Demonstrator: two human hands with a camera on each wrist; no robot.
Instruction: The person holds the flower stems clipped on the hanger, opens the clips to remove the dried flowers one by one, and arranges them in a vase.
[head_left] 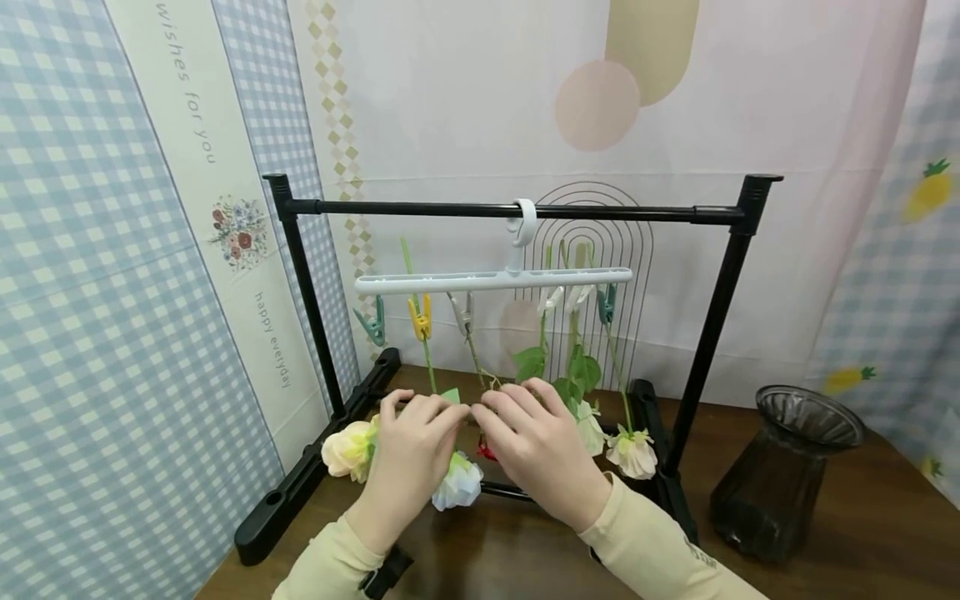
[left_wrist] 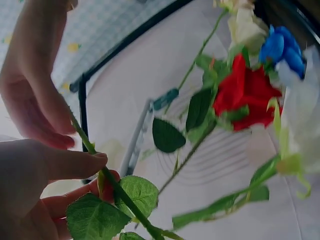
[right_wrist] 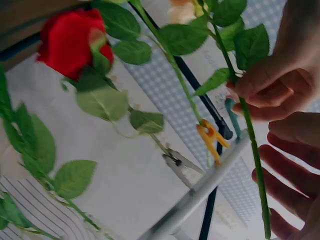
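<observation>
My left hand (head_left: 416, 442) pinches a leafy green flower stem (left_wrist: 120, 192) between thumb and fingers. Close beside it, my right hand (head_left: 536, 442) has its fingers extended along the stem's bare end, as the right wrist view shows. A pale yellow flower (head_left: 348, 450) appears just left of my left hand. Behind the hands, a white hanger (head_left: 491, 281) carries clothespins. The yellow clothespin (head_left: 421, 317) grips a stem, and a grey clothespin (right_wrist: 182, 167) holds the red rose (right_wrist: 75, 42) upside down. A green clothespin (head_left: 372, 321) at the left end holds nothing.
The hanger hooks over a black rack (head_left: 450, 208) on a brown table (head_left: 480, 558). More flowers hang at the right, including a cream flower (head_left: 632, 452) under another green clothespin (head_left: 606, 302). A dark glass vase (head_left: 780, 483) stands at the right.
</observation>
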